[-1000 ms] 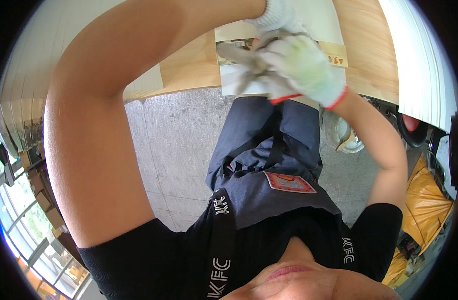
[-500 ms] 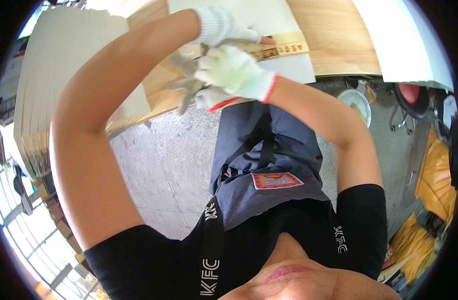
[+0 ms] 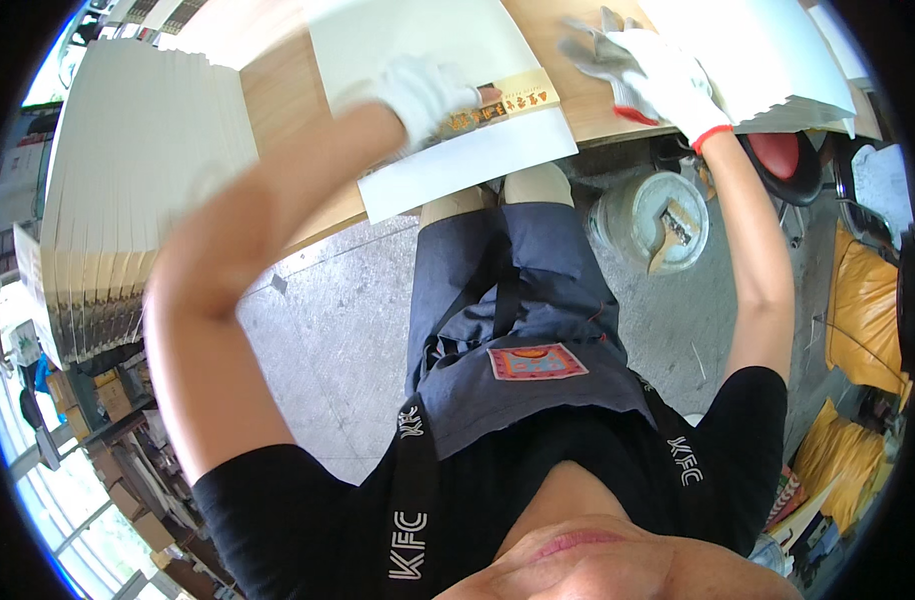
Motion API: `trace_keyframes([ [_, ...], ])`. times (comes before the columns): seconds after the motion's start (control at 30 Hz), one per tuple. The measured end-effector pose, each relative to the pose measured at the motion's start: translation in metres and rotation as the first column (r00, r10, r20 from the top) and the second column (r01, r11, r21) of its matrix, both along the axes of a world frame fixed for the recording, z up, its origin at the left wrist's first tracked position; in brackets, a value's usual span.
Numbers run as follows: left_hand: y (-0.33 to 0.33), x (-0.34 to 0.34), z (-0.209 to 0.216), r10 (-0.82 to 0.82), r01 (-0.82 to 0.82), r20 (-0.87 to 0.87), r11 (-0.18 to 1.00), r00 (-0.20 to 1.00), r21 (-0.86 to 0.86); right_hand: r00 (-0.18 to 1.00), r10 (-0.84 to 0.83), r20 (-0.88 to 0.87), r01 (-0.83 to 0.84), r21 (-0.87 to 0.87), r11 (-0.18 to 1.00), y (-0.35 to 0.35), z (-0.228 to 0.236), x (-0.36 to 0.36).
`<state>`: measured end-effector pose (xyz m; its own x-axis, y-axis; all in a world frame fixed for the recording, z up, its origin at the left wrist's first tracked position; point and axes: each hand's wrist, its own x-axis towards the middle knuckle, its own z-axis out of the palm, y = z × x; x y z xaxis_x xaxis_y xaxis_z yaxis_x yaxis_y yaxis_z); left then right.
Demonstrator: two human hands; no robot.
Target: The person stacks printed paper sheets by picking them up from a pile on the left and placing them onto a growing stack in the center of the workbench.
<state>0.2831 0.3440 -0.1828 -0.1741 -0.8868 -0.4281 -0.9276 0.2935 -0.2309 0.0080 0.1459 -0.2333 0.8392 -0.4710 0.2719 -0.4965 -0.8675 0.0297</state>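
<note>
My left hand (image 3: 426, 100), in a white glove with a bare fingertip showing, lies flat on a yellow printed strip (image 3: 526, 88). The hand is slightly blurred. The strip crosses a large white sheet (image 3: 418, 40), whose white lower end (image 3: 468, 160) hangs over the table's front edge. To the right, my right hand (image 3: 675, 82), also white-gloved with a red-edged cuff, grips a bunched grey-and-white work glove (image 3: 600, 55) with a red hem. This hand is beside the stacked white sheets on the right; its fingertips are partly hidden.
A tall fanned stack of white sheets (image 3: 143, 150) stands at the left of the wooden table (image 3: 278, 90), another stack (image 3: 778, 60) at the right. On the floor is a pail (image 3: 668, 215) with a brush (image 3: 670, 235) across it. A red-seated stool (image 3: 778, 155) and yellow bags (image 3: 863, 310) lie beyond.
My right hand has moved right with the grey-and-white glove, away from my left hand. My left hand has stayed on the strip, slightly lower and left in view.
</note>
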Motion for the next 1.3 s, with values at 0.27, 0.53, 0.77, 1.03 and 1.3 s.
trace_keyframes([
  [0.27, 0.144, -0.097, -0.039, -0.250, -0.375, -0.289, 0.454, -0.924, 0.808, 0.862, 0.499, 0.090, -0.506, 0.223, 0.833, 0.059, -0.007, 0.065],
  [0.53, 0.123, -0.061, -0.054, -0.683, -0.214, 0.112, 0.374, -0.722, 0.902, 0.862, 0.504, 0.060, -0.444, 0.571, 0.691, 0.055, 0.020, 0.056],
  [0.77, 0.091, -0.030, -0.051, -0.542, -0.315, -0.039, 0.428, -0.840, 0.847, 0.941, -0.065, 0.331, -0.322, 0.939, 0.125, -0.014, -0.009, 0.076],
  [1.03, 0.105, -0.006, -0.039, -0.487, -0.367, -0.155, 0.377, -0.860, 0.850, 0.896, -0.420, 0.143, -0.329, 0.848, -0.415, 0.013, 0.006, 0.157],
  [1.3, 0.152, -0.021, 0.057, -0.433, -0.568, -0.392, 0.431, -0.812, 0.701, 0.711, -0.527, 0.465, -0.639, 0.740, -0.210, 0.050, 0.045, 0.125],
])
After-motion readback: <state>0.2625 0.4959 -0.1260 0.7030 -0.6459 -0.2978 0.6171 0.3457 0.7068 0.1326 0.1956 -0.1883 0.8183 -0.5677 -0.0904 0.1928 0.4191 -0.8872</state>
